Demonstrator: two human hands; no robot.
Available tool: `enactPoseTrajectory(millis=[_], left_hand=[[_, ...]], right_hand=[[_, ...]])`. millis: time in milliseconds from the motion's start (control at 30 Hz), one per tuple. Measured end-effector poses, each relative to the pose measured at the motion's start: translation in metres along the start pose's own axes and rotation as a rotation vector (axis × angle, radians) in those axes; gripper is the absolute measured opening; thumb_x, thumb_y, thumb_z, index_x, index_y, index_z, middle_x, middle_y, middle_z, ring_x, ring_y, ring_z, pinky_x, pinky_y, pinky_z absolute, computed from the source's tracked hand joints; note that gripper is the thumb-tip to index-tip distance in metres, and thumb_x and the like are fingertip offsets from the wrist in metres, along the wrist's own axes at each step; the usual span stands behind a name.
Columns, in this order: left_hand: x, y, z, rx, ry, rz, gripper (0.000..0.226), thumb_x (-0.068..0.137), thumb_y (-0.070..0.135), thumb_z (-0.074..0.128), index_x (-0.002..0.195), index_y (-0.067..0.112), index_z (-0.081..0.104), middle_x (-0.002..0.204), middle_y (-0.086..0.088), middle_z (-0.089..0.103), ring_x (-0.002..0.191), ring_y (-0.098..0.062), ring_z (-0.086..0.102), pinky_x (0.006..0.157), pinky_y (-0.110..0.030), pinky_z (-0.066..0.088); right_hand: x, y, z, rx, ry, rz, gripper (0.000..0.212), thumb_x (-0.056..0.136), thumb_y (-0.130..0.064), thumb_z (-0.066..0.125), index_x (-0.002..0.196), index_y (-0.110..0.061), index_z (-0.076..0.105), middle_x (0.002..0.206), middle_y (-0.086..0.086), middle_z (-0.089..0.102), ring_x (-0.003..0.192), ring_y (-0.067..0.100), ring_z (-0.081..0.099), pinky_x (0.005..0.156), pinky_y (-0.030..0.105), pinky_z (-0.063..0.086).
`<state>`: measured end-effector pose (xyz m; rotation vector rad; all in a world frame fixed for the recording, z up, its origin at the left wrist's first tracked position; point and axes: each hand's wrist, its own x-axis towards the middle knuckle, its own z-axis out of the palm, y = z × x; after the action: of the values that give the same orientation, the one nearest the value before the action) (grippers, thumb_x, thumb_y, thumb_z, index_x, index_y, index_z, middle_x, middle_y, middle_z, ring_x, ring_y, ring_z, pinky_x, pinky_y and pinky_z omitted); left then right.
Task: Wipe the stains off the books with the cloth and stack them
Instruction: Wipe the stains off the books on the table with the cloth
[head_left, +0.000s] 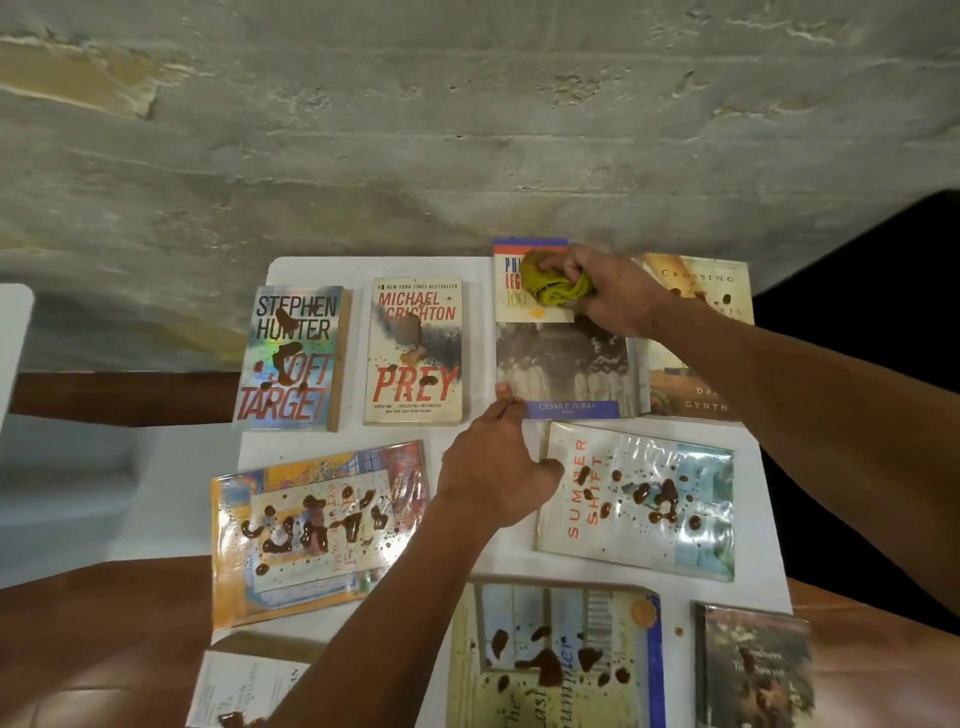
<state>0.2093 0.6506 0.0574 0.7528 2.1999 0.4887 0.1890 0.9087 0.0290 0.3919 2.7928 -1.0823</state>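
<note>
Your right hand (608, 293) grips the bunched cloth (556, 286) on the far end of the Pobre book (563, 364), whose long axis runs toward you. Your left hand (493, 473) pins its near-left corner, fingers spread flat, holding nothing. Wipe toward yourself (a yellow spot sits just below the cloth); neighbours crowd both sides, so stay within the cover.

Books lie flat in rows on the surface (483, 556). Along the far row, left to right: Soft Target (291, 358), Prey (414, 353), a photo-cover book (563, 364), then Crossing (698, 374) at the right edge. Summer Shift (636, 501) sits mid-frame right, a wide book (317, 530) mid-frame left.
</note>
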Motion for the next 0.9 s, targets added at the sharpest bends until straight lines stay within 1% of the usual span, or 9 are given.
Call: enactPoseTrajectory(millis=[67,200,333,433,500,600,700,800,900], left_hand=[[0.000,0.000,-0.003,-0.163,0.029,-0.024,0.064,0.088,0.039,0.068,0.146,0.023,0.048,0.156,0.004,0.042,0.135,-0.024,0.049,0.108,-0.037,0.044],[-0.004,0.001,0.003,-0.290,0.066,-0.037,0.060,0.090,0.031,0.067,0.146,0.026,0.046,0.154,0.007,0.044,0.136,-0.021,0.047,0.110,-0.038,0.042],[-0.009,0.006,0.011,-0.376,0.143,-0.094,0.065,0.096,0.021,0.061,0.154,0.028,0.034,0.160,0.008,0.035,0.140,-0.022,0.042,0.116,-0.039,0.037],[-0.009,0.008,0.014,-0.447,0.197,-0.110,0.062,0.095,0.009,0.056,0.149,0.031,0.036,0.144,0.001,0.055,0.106,-0.028,0.065,0.093,-0.041,0.053],[-0.006,0.005,0.012,-0.447,0.231,-0.107,0.058,0.095,0.000,0.052,0.144,0.029,0.040,0.128,-0.004,0.063,0.088,-0.018,0.063,0.075,-0.032,0.051],[-0.001,0.001,0.009,-0.385,0.230,-0.116,0.051,0.098,0.003,0.051,0.142,0.027,0.043,0.130,-0.006,0.061,0.100,-0.014,0.058,0.079,-0.027,0.047],[0.000,0.003,0.010,-0.316,0.224,-0.102,0.053,0.099,0.011,0.052,0.148,0.025,0.039,0.132,-0.008,0.061,0.105,-0.028,0.065,0.090,-0.040,0.055],[-0.001,0.007,0.013,-0.296,0.220,-0.094,0.059,0.098,0.014,0.056,0.152,0.023,0.034,0.130,-0.006,0.063,0.109,-0.030,0.065,0.095,-0.045,0.054],[-0.001,0.010,0.015,-0.246,0.217,-0.107,0.063,0.098,0.016,0.057,0.154,0.025,0.030,0.134,-0.005,0.060,0.116,-0.029,0.062,0.097,-0.044,0.053]], right_hand=[[-0.014,-0.003,0.007,0.073,-0.027,-0.009,0.046,0.083,0.015,0.064,0.086,-0.022,0.037,0.137,0.000,0.058,0.130,0.010,0.046,0.092,0.000,0.034],[-0.041,-0.006,0.019,0.162,-0.081,-0.013,0.049,0.081,0.014,0.067,0.085,-0.026,0.038,0.127,-0.008,0.061,0.129,0.004,0.050,0.109,0.016,0.036],[-0.068,-0.014,0.026,0.191,-0.169,0.020,0.046,0.081,0.012,0.068,0.092,-0.029,0.047,0.120,-0.012,0.060,0.118,0.002,0.056,0.099,0.010,0.040],[-0.088,-0.014,0.030,0.271,-0.183,0.029,0.042,0.080,0.018,0.066,0.087,-0.018,0.045,0.124,-0.007,0.062,0.125,-0.006,0.051,0.104,0.013,0.039],[-0.099,-0.018,0.031,0.357,-0.188,0.058,0.039,0.081,0.018,0.066,0.086,-0.015,0.046,0.126,0.000,0.061,0.125,-0.002,0.054,0.103,0.017,0.043],[-0.111,-0.025,0.034,0.353,-0.251,0.111,0.035,0.089,0.008,0.063,0.095,-0.025,0.055,0.124,0.006,0.064,0.118,0.016,0.061,0.090,0.020,0.049],[-0.122,-0.028,0.032,0.428,-0.290,0.082,0.032,0.085,0.017,0.062,0.084,-0.011,0.048,0.114,0.013,0.068,0.114,0.015,0.065,0.086,0.020,0.053],[-0.124,-0.033,0.018,0.429,-0.197,0.149,0.036,0.080,0.015,0.068,0.079,-0.013,0.046,0.092,0.002,0.065,0.089,0.009,0.065,0.074,0.017,0.052],[-0.113,-0.032,-0.003,0.507,0.048,0.209,0.036,0.083,0.012,0.066,0.080,-0.019,0.049,0.080,-0.002,0.055,0.072,0.000,0.056,0.062,0.016,0.048]])
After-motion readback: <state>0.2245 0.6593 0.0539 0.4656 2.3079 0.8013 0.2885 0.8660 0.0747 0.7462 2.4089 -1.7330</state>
